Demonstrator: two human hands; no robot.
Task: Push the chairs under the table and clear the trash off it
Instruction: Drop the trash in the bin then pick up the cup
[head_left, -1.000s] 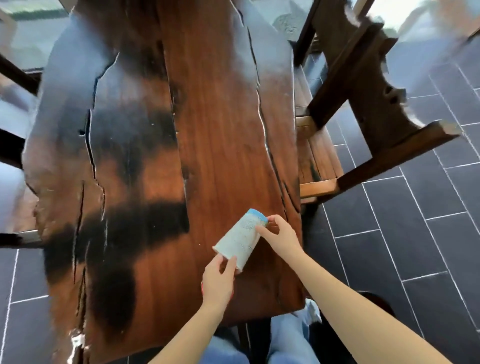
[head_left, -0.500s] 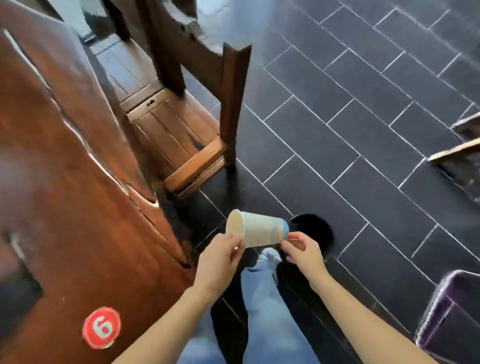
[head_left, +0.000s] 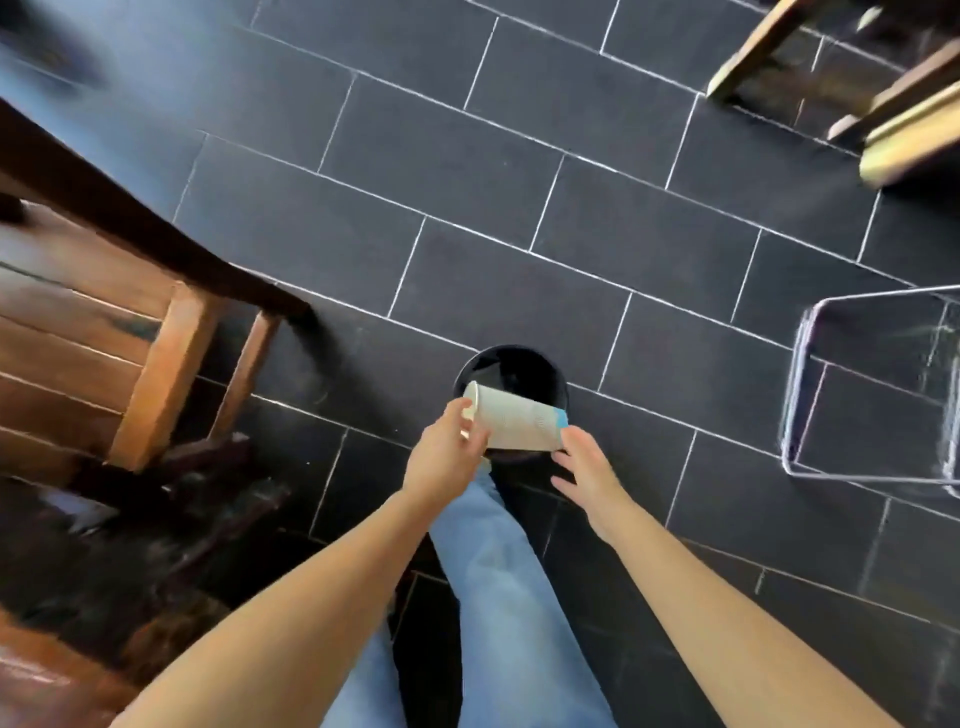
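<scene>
— Where is the paper cup (head_left: 514, 425) now?
— I see it lying sideways, directly over the black bin (head_left: 556, 376). My left hand (head_left: 447, 460) grips its rim; my right hand (head_left: 587, 470) is open, fingers touching its blue base.

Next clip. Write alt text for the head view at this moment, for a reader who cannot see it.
Seen from above, a person holds a white paper cup sideways over a round black bin on a dark tiled floor, the left hand gripping its rim end and the right hand touching its blue base. A wooden chair stands to the left.
</scene>
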